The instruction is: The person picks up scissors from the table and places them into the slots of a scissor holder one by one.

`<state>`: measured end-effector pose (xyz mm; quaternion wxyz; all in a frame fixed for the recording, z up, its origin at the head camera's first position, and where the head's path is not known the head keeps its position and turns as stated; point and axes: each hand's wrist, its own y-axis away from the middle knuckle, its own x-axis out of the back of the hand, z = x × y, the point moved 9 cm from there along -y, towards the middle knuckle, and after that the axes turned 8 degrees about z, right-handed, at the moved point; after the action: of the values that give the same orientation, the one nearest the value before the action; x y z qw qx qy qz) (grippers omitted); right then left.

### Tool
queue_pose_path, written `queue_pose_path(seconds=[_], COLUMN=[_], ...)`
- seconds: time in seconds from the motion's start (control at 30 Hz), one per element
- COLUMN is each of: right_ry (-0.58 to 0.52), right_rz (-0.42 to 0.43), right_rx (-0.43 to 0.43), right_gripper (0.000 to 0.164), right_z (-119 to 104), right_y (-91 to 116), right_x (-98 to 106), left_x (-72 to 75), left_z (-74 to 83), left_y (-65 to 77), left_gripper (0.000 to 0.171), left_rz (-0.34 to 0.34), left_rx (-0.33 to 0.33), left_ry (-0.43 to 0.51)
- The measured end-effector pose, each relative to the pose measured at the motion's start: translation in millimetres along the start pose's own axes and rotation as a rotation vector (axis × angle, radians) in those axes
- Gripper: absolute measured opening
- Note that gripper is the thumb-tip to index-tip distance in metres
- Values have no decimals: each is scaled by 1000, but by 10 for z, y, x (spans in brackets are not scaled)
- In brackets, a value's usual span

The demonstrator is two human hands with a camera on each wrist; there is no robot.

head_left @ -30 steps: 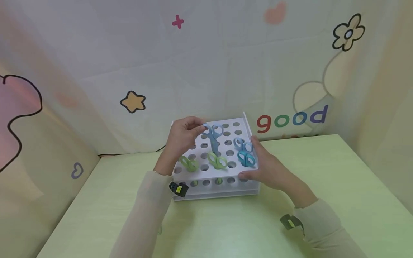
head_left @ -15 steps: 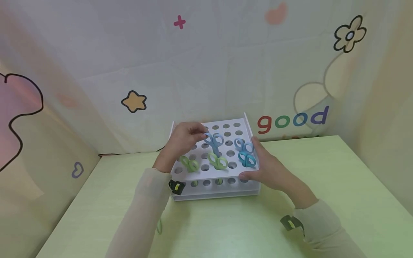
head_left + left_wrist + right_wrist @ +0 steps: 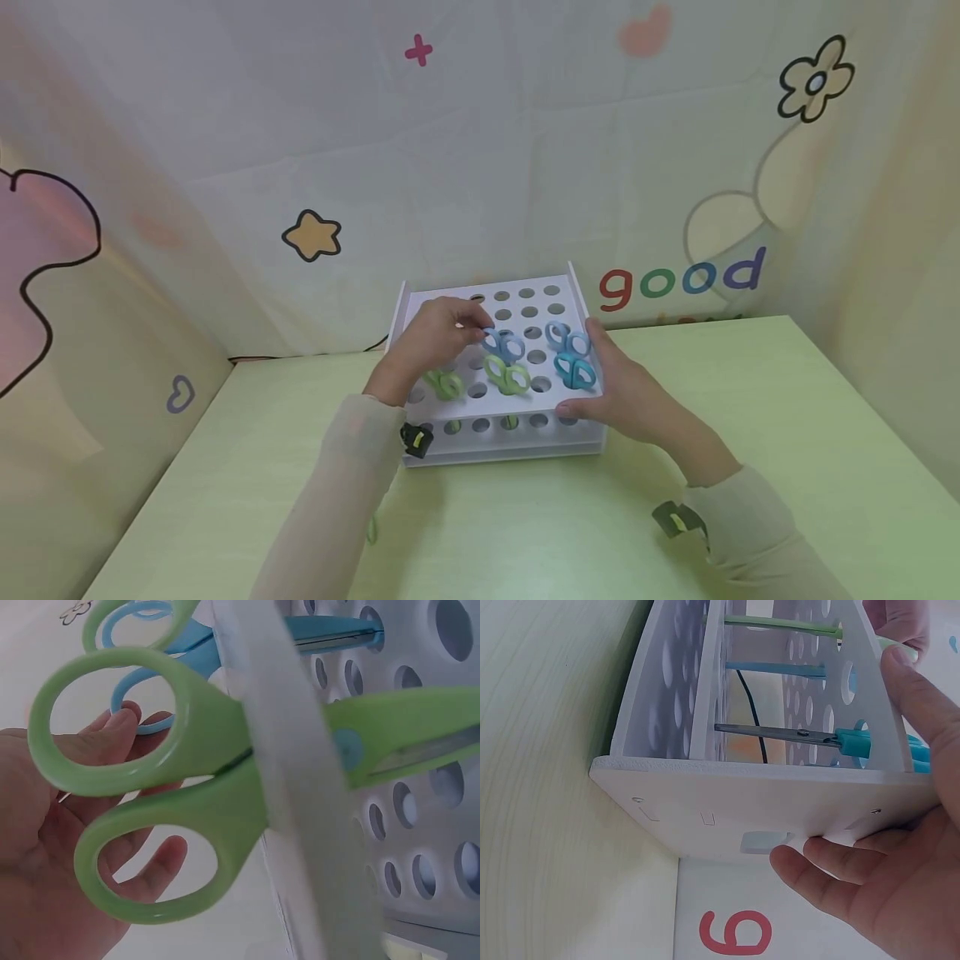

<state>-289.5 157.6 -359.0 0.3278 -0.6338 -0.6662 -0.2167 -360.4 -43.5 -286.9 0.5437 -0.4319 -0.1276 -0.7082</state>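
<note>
A white rack (image 3: 480, 406) with rows of round holes stands on the table. My left hand (image 3: 431, 346) pinches one handle loop of a blue pair of scissors (image 3: 504, 346), whose blades pass down through a hole. My right hand (image 3: 637, 400) holds the rack's right side, thumb at the front edge and fingers along the side panel (image 3: 765, 802). Green scissors (image 3: 507, 377) sit in front of the held pair, with another green pair (image 3: 447, 385) partly behind my left hand. Light blue scissors (image 3: 566, 338) and teal scissors (image 3: 575, 372) stand by the right hand.
A green table (image 3: 570, 533) bears the rack, which stands close to a patterned cloth backdrop (image 3: 480, 183). Part of a green loop (image 3: 372, 530) shows on the table beside my left sleeve. A dark cable (image 3: 277, 359) runs along the back edge.
My left hand has lowered the blue scissors, and their blades have sunk into the hole until only the handles show above the top plate. The right hand has stayed on the rack.
</note>
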Motion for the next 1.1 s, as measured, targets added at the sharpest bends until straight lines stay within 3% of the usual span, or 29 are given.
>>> queue_pose_path(seconds=[0.27,0.53,0.73,0.97,1.1], right_ry=[-1,-6,0,0,6], right_rz=[-8,-8,-10,-11,-13], right_rx=[-11,-4,-4,-5,-7], right_gripper=[130,129,130,130,130], right_z=[10,16,17,8,10], right_y=[-13,-18,-25,-28,-21], right_x=[-12,-16,-17,-17,-14], left_x=[-45,78,282,530,672], left_z=[18,44,-13,-217,-308], left_y=[5,62,176,440,589], left_gripper=[15,23,23,26,24], left_rz=[-39,20,126,240,300], left_rx=[2,9,1,76,70], left_ry=[-82,-103,25,191,272])
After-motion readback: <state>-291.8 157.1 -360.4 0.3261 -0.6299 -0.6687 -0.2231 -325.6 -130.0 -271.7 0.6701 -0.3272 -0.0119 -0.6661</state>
